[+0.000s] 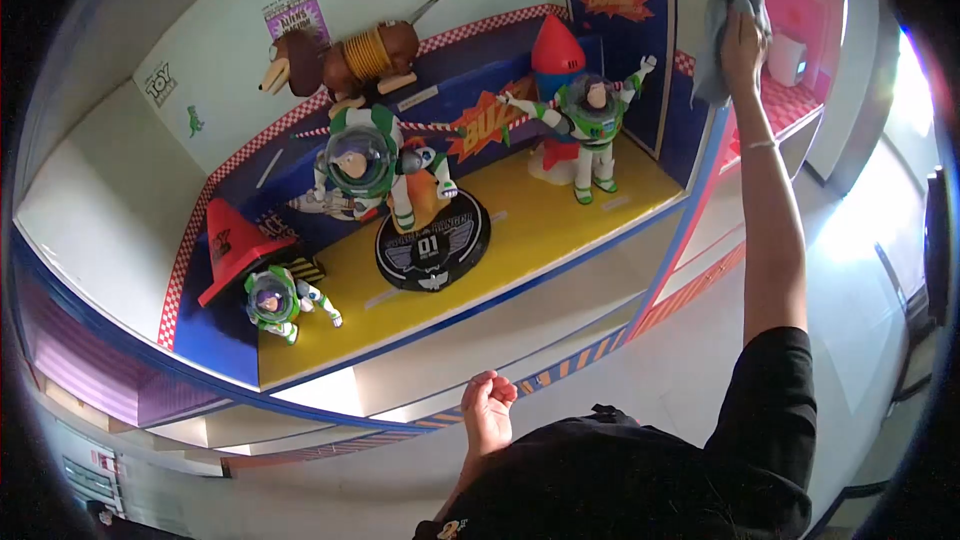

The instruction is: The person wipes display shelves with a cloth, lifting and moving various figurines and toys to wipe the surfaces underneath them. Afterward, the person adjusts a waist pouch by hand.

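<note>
My right hand is raised at the upper right and holds a grey cloth against the upright edge of the display cabinet. Low in the middle, in front of the cabinet, my left hand hangs free with its fingers curled, holding nothing visible. Inside on the yellow shelf stand a space ranger figure with spread arms, a larger one above a round black base, and a small one at the left.
A brown toy dog with a coiled middle sits on the raised ledge. Behind the right figure is a red and blue rocket. A red cone-shaped piece stands at the left. A pink compartment adjoins at the right.
</note>
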A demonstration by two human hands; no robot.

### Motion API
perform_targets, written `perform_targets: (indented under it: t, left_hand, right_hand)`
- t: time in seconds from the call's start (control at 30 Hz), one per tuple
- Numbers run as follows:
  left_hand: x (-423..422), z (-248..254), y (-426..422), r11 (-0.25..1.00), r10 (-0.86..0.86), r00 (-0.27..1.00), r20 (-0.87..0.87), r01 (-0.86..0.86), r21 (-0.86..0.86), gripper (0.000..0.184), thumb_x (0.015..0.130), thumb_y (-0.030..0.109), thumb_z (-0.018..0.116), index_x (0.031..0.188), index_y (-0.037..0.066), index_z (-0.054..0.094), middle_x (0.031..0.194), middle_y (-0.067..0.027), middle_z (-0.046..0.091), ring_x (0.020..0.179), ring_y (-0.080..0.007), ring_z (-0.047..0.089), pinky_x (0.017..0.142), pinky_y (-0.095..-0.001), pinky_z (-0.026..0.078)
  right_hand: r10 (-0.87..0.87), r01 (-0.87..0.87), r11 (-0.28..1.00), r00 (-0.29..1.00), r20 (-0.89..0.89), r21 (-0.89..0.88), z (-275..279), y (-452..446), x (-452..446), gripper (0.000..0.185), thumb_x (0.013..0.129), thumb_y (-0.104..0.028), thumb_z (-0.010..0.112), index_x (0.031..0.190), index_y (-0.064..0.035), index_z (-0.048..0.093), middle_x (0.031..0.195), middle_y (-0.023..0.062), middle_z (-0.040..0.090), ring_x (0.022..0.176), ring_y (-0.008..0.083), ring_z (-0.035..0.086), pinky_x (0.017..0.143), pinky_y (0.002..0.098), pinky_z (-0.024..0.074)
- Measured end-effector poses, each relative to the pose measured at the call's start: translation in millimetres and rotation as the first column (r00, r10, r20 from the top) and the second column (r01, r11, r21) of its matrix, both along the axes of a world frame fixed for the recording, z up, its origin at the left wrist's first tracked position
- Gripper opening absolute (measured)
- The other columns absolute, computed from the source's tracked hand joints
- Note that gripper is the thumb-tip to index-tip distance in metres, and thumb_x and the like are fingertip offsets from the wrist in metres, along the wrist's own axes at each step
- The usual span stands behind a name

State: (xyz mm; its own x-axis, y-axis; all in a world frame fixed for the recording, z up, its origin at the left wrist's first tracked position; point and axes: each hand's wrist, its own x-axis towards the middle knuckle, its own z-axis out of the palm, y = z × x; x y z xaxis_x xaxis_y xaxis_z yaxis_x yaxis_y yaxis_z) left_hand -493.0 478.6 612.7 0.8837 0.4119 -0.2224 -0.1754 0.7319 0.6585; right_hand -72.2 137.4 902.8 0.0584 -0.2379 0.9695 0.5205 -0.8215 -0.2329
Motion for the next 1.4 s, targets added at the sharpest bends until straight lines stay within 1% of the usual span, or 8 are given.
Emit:
perform_targets:
  t: [0.63,0.7,0.87,0.97,1.07,1.13,1.3,1.4]
  left_hand:
    - [-9,-27,-8,0.996,0.028,0.999,-0.046,-0.032,-0.085,0.014,0.089,0.006,0.049,0.099,0.004,0.059,0.080,-0.0076,0.063,0.065,-0.0162,0.059,0.062,-0.0254,0.046]
    - [-14,-32,-8,0.993,0.070,0.996,-0.063,-0.076,-0.094,0.014,0.089,0.006,0.050,0.099,0.004,0.059,0.080,-0.0076,0.063,0.065,-0.0168,0.059,0.061,-0.0259,0.047]
    - [-25,-43,-4,0.983,0.141,0.986,-0.092,-0.151,-0.109,0.014,0.087,0.005,0.051,0.099,0.003,0.059,0.080,-0.0076,0.062,0.065,-0.0186,0.060,0.060,-0.0273,0.049]
    - [-30,-49,0,0.978,0.151,0.985,-0.086,-0.161,-0.135,0.014,0.088,0.005,0.051,0.098,0.003,0.059,0.079,-0.0076,0.063,0.064,-0.0183,0.060,0.060,-0.0273,0.049]
    - [-36,-57,7,0.974,0.169,0.982,-0.087,-0.180,-0.140,0.014,0.088,0.005,0.051,0.098,0.003,0.060,0.079,-0.0078,0.063,0.065,-0.0181,0.060,0.060,-0.0272,0.049]
    - [-38,-61,13,0.972,0.175,0.981,-0.081,-0.186,-0.142,0.014,0.088,0.005,0.051,0.098,0.003,0.060,0.079,-0.0079,0.063,0.065,-0.0179,0.060,0.060,-0.0271,0.049]
    - [-44,-60,29,0.971,0.170,0.981,-0.095,-0.184,-0.153,0.015,0.088,0.005,0.051,0.099,0.003,0.060,0.080,-0.0083,0.063,0.065,-0.0179,0.060,0.061,-0.0271,0.049]
    - [-51,-52,45,0.974,0.185,0.978,-0.094,-0.196,-0.116,0.015,0.089,0.006,0.051,0.101,0.003,0.060,0.081,-0.0085,0.064,0.067,-0.0181,0.061,0.063,-0.0270,0.048]
  right_hand:
    - [0.481,-0.168,0.658,0.844,-0.238,0.734,-304,18,-6,0.027,0.095,-0.020,0.042,0.110,-0.0010,0.054,0.103,0.0162,0.060,0.086,0.0312,0.055,0.082,0.0393,0.0428]
    - [-0.218,0.277,0.950,0.919,-0.329,0.146,-367,-5,39,0.033,0.094,-0.018,0.041,0.121,-0.0012,0.050,0.116,0.0161,0.055,0.099,0.0305,0.054,0.090,0.0385,0.0416]
    - [-0.018,0.103,0.930,0.972,-0.235,0.354,-381,48,24,0.040,0.094,-0.020,0.043,0.130,-0.0007,0.043,0.130,0.0160,0.046,0.112,0.0307,0.049,0.098,0.0393,0.0381]
    - [0.680,-0.492,0.152,0.682,0.271,0.857,-309,124,-75,0.039,0.097,-0.026,0.039,0.128,-0.0032,0.044,0.132,0.0127,0.046,0.110,0.0286,0.049,0.097,0.0402,0.0382]
    - [0.665,-0.599,0.190,0.661,0.347,0.778,-343,144,-70,0.032,0.097,-0.022,0.044,0.124,-0.0047,0.045,0.125,0.0138,0.049,0.103,0.0267,0.052,0.092,0.0387,0.0415]
    - [0.492,-0.387,0.744,0.869,-0.053,0.545,-346,172,-95,0.028,0.094,-0.014,0.048,0.120,-0.0051,0.046,0.117,0.0136,0.054,0.095,0.0247,0.054,0.085,0.0357,0.0453]
    - [0.769,-0.559,0.385,0.634,0.079,0.734,-353,241,-142,0.026,0.089,-0.010,0.056,0.113,-0.0056,0.048,0.095,0.0085,0.058,0.078,0.0209,0.055,0.072,0.0398,0.0474]
    - [0.645,-0.446,0.648,0.753,-0.132,0.618,-350,280,-174,0.036,0.080,-0.010,0.066,0.111,-0.0025,0.049,0.095,0.0104,0.057,0.076,0.0227,0.054,0.071,0.0376,0.0471]
